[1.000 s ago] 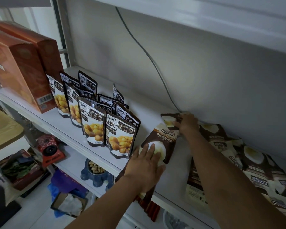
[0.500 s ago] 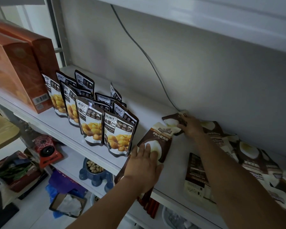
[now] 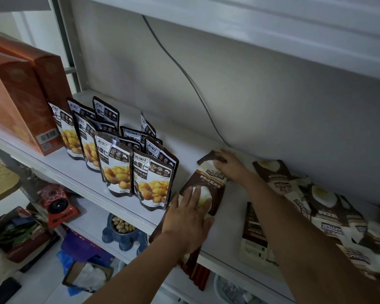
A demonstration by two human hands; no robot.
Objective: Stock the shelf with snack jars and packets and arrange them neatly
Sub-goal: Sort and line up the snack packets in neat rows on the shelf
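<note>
Your left fingers (image 3: 195,195) lie flat on the brown packet (image 3: 214,186), middle of the frame. Your right fingers (image 3: 220,160) curl over its top edge. Push gently and line it up beside the yellow packets (image 3: 151,185).

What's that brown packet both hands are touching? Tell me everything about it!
The brown packet is a glossy pouch, dark brown and cream, with a white round food picture and writing. It lies flat on the white shelf, slanting toward the wall. The left hand presses flat on its lower part; the right hand grips its top end.
</note>
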